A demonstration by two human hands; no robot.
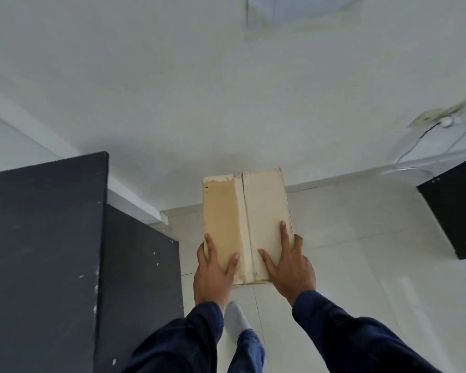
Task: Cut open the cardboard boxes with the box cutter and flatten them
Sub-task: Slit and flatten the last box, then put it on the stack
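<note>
Our left hand (213, 267) and right hand (288, 262), fingers spread, clamp the tan taped cardboard box (246, 224); we should set it down flat beside the black cabinet (46, 238) before cutting.

We see a tan cardboard box (246, 227), navy sleeves (347, 335), a grey sock (236, 317), a black white-speckled cabinet (43, 238).
</note>
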